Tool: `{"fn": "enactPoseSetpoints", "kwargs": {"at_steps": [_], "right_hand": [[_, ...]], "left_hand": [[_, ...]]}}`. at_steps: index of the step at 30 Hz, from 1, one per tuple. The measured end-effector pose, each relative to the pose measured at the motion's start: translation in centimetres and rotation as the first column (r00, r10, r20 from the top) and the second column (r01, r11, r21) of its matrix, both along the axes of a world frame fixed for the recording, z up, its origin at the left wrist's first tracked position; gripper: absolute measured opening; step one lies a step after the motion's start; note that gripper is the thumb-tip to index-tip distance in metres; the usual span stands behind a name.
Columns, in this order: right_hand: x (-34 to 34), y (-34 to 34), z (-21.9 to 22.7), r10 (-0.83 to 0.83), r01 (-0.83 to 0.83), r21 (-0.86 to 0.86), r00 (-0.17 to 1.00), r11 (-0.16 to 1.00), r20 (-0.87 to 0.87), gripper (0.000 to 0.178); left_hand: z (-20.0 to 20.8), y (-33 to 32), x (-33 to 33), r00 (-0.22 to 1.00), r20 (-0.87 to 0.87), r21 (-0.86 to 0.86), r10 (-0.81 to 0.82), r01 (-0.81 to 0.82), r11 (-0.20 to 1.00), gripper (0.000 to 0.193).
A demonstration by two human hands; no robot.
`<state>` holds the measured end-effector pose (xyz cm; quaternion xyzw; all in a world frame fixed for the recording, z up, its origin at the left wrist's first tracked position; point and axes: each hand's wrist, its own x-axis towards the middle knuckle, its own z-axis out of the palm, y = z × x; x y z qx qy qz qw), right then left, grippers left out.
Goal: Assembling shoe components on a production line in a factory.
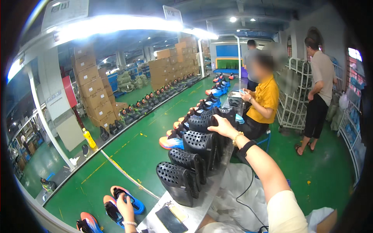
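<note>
My right hand [224, 127] reaches forward with thumb and fingers curled round a black perforated shoe form [201, 121], one of a row standing on the metal bench. The nearest black perforated form [173, 182] stands at the bench's near end. Low on the left, my left hand [125, 209] has its fingers at the collar of a blue and orange sneaker [136, 205] on the green belt. Another sneaker [111, 211] lies right beside it, and a third sneaker [90, 222] is farther left, partly cut off.
A phone [171, 219] lies on the bench [211, 200] near me. More sneakers line the green belt [128, 155] ahead. A person in a yellow shirt [266, 99] sits at right; another stands by a white rack cart [291, 95]. A yellow bottle [89, 138] and stacked cartons [91, 85] are left.
</note>
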<state>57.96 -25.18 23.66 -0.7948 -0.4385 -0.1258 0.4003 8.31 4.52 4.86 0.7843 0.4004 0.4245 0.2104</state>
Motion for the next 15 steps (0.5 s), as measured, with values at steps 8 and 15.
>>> {"fn": "enactPoseSetpoints", "kwargs": {"at_steps": [8, 15], "right_hand": [[-8.6, 3.1, 6.1, -0.024, -0.017, 0.385, 0.995, 0.923, 0.1, 0.058], [-36.0, 5.3, 6.2, 0.572, -0.558, -0.135, 0.813, 0.819, 0.109, 0.049]], "left_hand": [[-5.5, -5.0, -3.6, 0.977, 0.109, 0.177, 0.181, -0.199, 0.964, 0.03], [-5.0, -6.5, -4.2, 0.971, 0.159, -0.189, 0.18, -0.149, 0.971, 0.038]]}}
